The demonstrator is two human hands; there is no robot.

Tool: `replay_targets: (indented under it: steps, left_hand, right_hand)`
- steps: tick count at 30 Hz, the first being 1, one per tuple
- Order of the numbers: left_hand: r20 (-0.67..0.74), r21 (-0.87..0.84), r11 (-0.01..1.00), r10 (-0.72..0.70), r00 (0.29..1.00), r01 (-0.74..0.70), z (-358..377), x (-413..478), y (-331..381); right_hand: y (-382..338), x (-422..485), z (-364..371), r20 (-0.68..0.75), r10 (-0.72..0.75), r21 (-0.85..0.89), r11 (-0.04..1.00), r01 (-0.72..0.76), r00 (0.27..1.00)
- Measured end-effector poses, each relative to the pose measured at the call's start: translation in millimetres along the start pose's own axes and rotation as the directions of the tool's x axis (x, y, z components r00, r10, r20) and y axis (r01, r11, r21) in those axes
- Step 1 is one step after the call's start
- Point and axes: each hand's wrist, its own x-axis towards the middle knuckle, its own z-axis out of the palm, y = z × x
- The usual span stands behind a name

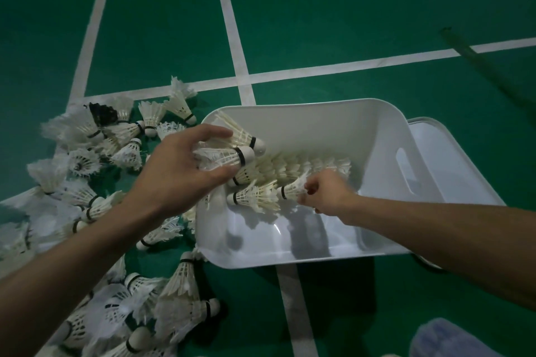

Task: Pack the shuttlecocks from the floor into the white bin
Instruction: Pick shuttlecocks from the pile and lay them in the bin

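Observation:
A white bin (385, 136) stands on the green court floor. Inside it lies a nested row of white feather shuttlecocks (293, 166), with a shorter stack (252, 197) in front of it. My left hand (179, 168) grips a bunch of shuttlecocks (229, 151) over the bin's left rim, their corks pointing right. Down in the bin, my right hand (324, 193) pinches the feathers of one shuttlecock (293, 187) beside the stack. Several loose shuttlecocks (95, 153) are piled on the floor left of the bin, and several more (174, 298) lie at the front left.
The bin's white lid (452, 159) lies under and behind its right side. White court lines (232, 38) cross the green floor. A dark strip (475, 61) lies at the far right. A pale blue object (452, 339) shows at the bottom right corner.

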Motion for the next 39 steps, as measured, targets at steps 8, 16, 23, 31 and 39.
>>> replay_targets:
  steps: [8,16,23,31,39]
  left_hand:
    - [0.002,-0.012,1.000,-0.016,1.000,0.016,-3,0,-1]
    - [0.015,-0.012,1.000,-0.015,1.000,0.015,-3,-2,-2]
    - [0.013,0.001,1.000,-0.002,1.000,0.002,-2,0,-2]
    - [0.032,-0.011,1.000,-0.007,0.999,0.007,-3,-1,-2]
    - [0.070,-0.004,1.000,0.001,0.998,-0.001,0,0,0]
  right_hand:
    - [8,6,16,-0.017,0.023,0.023,0.999,-0.022,1.000]
    - [0,18,26,0.080,0.046,0.130,0.990,-0.056,0.996]
    - [-12,25,37,0.217,0.030,0.195,0.978,-0.073,0.976]
    - [-3,29,33,0.270,0.022,0.218,0.972,-0.083,0.962]
    - [-2,35,39,0.256,-0.018,0.243,0.969,-0.046,0.967]
